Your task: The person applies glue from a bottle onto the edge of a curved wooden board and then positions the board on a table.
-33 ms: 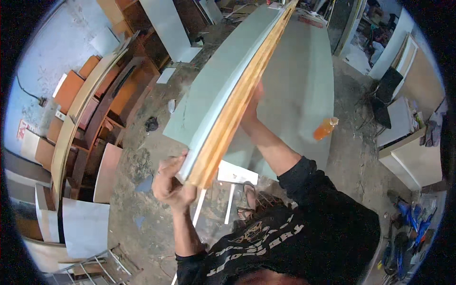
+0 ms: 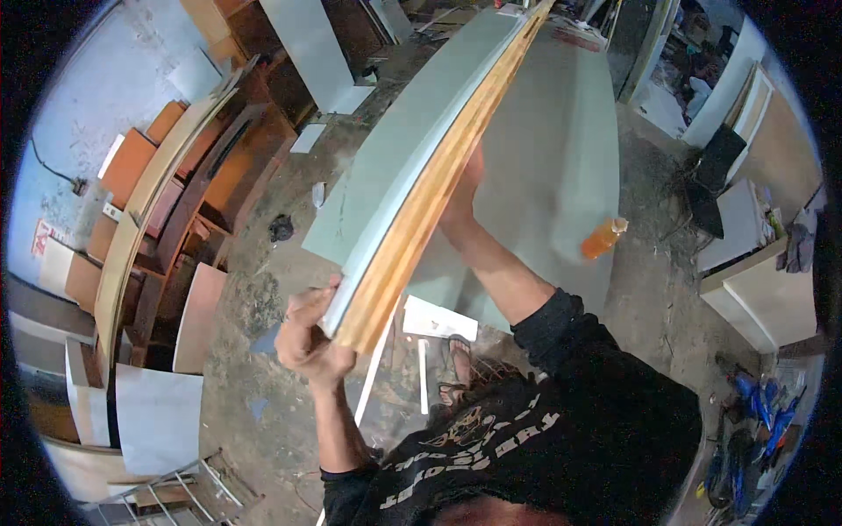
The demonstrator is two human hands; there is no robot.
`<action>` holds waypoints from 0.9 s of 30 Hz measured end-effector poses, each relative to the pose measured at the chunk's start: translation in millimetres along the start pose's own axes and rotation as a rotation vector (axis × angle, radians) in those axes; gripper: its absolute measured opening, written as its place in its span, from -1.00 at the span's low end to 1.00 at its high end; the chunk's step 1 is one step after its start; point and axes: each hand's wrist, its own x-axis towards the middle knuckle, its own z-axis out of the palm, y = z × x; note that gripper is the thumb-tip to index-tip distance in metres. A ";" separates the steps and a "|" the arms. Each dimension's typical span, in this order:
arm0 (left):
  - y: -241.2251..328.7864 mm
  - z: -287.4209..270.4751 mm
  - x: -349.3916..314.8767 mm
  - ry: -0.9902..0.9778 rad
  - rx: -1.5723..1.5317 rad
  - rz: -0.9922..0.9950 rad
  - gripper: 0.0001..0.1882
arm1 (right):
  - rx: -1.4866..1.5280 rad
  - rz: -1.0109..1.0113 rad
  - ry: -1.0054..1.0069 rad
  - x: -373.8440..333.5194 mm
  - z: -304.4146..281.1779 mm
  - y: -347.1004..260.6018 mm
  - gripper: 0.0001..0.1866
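Note:
A long wooden board with a pale bluish-white strip along its left side runs from near me to the far end of the view. My left hand is closed on its near left corner, fingers bent round the edge. Partway along, my right hand grips the board's right side from below; the board hides most of those fingers. Beneath lies a large pale green panel, like a tabletop. Whether the board's far end touches this panel, I cannot tell.
A bottle of orange liquid lies or stands near the panel's right edge. A white piece and thin white strips are at the panel's near side. Wooden offcuts and a shelf line the left wall; a cream cabinet stands right.
The near end of the board has shifted slightly left, and my left hand with it. My right hand stays in nearly the same place.

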 end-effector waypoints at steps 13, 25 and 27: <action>-142.9 -61.7 28.6 -0.040 -0.075 0.026 -0.76 | 0.232 0.321 -0.140 -24.9 23.0 46.3 -0.52; -281.6 -112.9 18.4 -0.230 0.120 0.139 -0.87 | 0.348 0.645 -0.187 -72.4 24.6 118.0 -0.73; -302.5 -118.4 16.2 -0.277 0.057 0.160 -0.86 | 0.410 0.655 -0.215 -82.9 21.1 135.9 -0.76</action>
